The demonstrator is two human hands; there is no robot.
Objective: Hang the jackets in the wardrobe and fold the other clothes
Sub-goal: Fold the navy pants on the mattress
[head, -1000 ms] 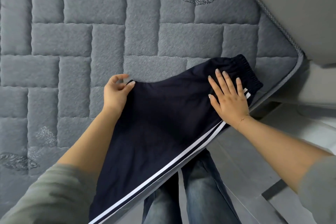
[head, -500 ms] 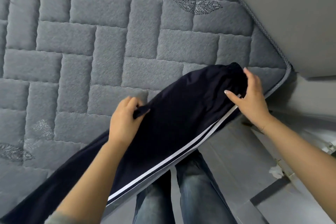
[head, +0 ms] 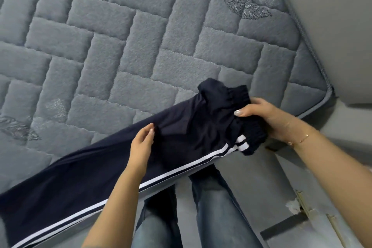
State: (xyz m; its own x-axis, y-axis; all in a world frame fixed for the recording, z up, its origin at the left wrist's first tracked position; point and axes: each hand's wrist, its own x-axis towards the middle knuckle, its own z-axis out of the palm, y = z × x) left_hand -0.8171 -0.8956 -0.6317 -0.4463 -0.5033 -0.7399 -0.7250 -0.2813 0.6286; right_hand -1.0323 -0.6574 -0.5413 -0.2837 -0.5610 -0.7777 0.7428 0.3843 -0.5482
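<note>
right hand [head: 267, 119] fingers gripping bunched waistband of navy track pants [head: 84, 175], left hand [head: 141, 147] fingers pinching fabric mid-leg, on mattress [head: 141, 46]

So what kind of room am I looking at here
Most likely a bedroom: a bare quilted mattress fills the view, dark track pants lie along its edge, and a grey floor runs beside it.

No readable text, label, brand, number or sign anywhere: none on the navy track pants [head: 84, 177], none on the quilted mattress [head: 141, 32].
</note>
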